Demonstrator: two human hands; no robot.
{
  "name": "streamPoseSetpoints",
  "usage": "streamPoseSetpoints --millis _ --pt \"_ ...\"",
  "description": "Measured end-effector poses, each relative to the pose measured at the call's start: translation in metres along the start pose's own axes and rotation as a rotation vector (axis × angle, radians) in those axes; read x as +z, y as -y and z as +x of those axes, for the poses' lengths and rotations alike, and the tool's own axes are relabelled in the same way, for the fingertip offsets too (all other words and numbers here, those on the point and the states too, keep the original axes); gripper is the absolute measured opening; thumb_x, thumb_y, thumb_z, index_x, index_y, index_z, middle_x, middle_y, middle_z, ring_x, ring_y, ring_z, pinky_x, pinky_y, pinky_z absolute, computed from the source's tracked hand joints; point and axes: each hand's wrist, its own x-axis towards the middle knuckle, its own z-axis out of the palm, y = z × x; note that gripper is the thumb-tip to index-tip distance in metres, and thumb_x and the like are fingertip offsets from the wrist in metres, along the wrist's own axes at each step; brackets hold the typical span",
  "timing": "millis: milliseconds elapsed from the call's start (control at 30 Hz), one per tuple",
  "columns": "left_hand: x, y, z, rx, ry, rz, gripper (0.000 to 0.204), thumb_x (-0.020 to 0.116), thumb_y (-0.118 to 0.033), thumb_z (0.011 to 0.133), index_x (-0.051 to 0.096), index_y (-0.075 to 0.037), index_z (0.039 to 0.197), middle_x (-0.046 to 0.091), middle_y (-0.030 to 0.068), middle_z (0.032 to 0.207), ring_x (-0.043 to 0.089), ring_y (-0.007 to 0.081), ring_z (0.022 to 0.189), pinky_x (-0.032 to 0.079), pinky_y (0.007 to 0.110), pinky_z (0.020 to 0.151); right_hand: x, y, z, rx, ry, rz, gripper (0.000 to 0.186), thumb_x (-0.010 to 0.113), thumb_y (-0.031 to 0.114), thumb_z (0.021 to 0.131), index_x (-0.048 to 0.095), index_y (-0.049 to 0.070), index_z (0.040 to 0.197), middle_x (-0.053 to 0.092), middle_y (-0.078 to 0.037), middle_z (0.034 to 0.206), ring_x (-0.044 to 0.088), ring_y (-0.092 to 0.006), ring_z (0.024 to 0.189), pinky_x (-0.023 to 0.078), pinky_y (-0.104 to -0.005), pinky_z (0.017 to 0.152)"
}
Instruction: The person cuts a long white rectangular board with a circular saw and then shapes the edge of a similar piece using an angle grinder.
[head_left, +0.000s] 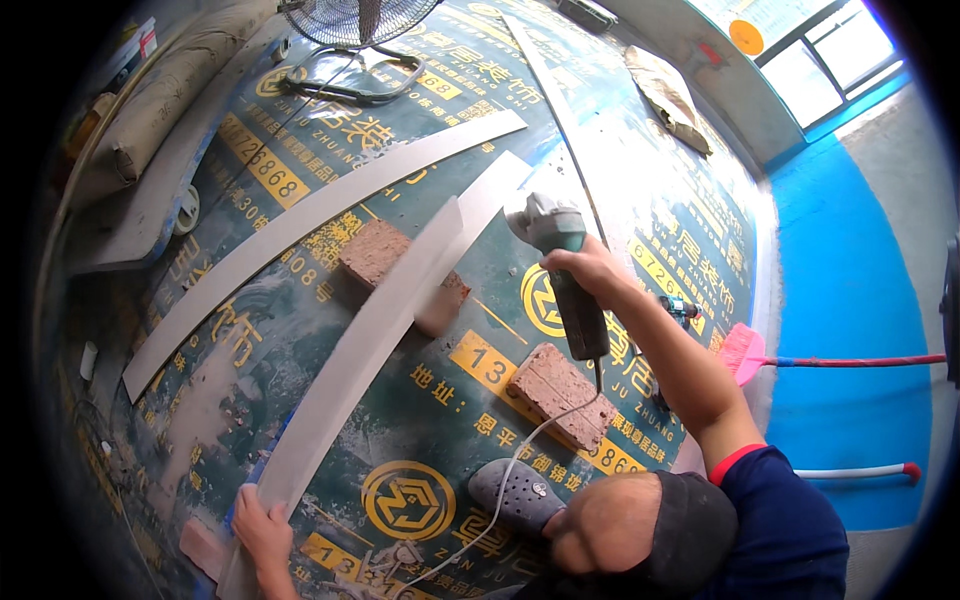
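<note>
In my right hand is an angle grinder, my fingers wrapped round its body. Its grey head is up beside the far part of a long pale board-like strip. My left hand grips the near end of that strip at its edge. A reddish brick lies under the strip's middle. Another brick lies on the floor below the grinder, and the grinder's pale cord runs down past it. At the strip's near end is a pinkish block.
A second long pale strip lies to the left. Beyond it stands a fan on a black base. Dusty green printed sheeting covers the floor. A pink broom, a power tool and a sack are at the right.
</note>
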Motion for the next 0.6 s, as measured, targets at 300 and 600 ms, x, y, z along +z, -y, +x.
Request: streamPoseSetpoints --millis 300,600 --pt "0.001 0.023 0.033 0.047 0.145 -0.175 0.075 0.086 -0.004 0.055 0.051 0.002 0.121 0.056 0.0207 0.114 0.051 0.0424 0.114 0.044 0.046 0.098 0.009 -0.036 -0.047 0.003 0.12 0.237 0.051 0.076 0.02 0.071 0.059 0.001 0.116 0.063 -0.007 0.093 0.06 -0.0164 0.081 0.051 -0.0321 0.073" --pt "0.0 -0.008 0.025 0.071 0.17 -0.094 0.092 0.093 -0.018 0.052 0.046 0.004 0.128 0.053 0.0205 0.117 0.047 0.0424 0.116 0.041 0.048 0.099 0.033 -0.019 -0.082 -0.011 0.231 0.224 0.062 0.076 0.021 0.073 0.053 -0.002 0.126 0.063 -0.01 0.104 0.061 -0.0186 0.093 0.049 -0.0322 0.087"
